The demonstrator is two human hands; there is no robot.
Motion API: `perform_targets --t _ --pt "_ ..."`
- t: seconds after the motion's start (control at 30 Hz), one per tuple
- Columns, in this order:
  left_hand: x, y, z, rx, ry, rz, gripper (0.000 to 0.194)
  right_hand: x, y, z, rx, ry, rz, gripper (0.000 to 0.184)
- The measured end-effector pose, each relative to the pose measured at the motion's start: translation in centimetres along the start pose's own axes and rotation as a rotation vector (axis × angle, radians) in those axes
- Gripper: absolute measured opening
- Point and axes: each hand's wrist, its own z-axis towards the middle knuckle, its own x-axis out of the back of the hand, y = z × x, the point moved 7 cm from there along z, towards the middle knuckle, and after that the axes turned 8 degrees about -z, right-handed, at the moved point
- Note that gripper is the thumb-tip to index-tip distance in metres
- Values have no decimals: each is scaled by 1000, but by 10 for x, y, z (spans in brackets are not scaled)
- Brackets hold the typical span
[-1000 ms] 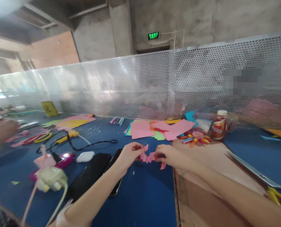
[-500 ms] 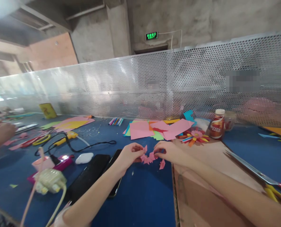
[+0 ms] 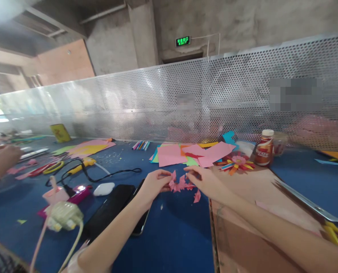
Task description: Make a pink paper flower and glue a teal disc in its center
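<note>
Between my two hands is a jagged, cut strip of pink paper (image 3: 180,184), held just above the blue tabletop. My left hand (image 3: 158,183) pinches its left end between thumb and fingers. At the right side, my right hand (image 3: 199,179) has its thumb and fingers bent around the strip; part of the paper is hidden behind them. A loose-looking pink tail (image 3: 197,196) hangs below my right hand. Behind the hands lie pink sheets (image 3: 173,155) on a stack of coloured paper. A multicoloured paper flower (image 3: 237,163) rests to the right.
Two dark phones (image 3: 110,208) lie by my left forearm, near a white earphone case (image 3: 104,189) and a plugged power strip (image 3: 79,194). Large scissors (image 3: 308,203) lie on a brown board at right, before a drink bottle (image 3: 264,148). Another person's hand (image 3: 5,161) is far left.
My right hand's fingers have lifted and loosened slightly at the pink strip, showing more of it. My left hand stays pinched on its end. The whole view has shifted a little.
</note>
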Motion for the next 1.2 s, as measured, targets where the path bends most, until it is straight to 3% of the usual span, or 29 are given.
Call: perform_targets --t 0.23,0.53,0.77,0.87,0.97,1.1,1.2 --pt "6 4 1 -11 -9 72 19 6 0 -1 37 -7 -88 23" --pt "9 7 3 -65 -83 230 22 -5 5 -4 249 -132 -315 42" --pt "1 4 3 -46 -183 267 25 5 -17 -10 344 17 -275 28" --pt "-3 3 1 -21 -225 250 23 2 -30 -17 372 70 -277 35" --pt "-8 4 -3 -18 -261 225 20 -3 -44 -25 418 36 -336 46" --pt "-12 4 -6 -2 -291 204 19 -5 -48 -29 335 -21 -416 24" --pt "-13 2 -6 5 -307 188 18 -7 -51 -32 373 -24 -465 23"
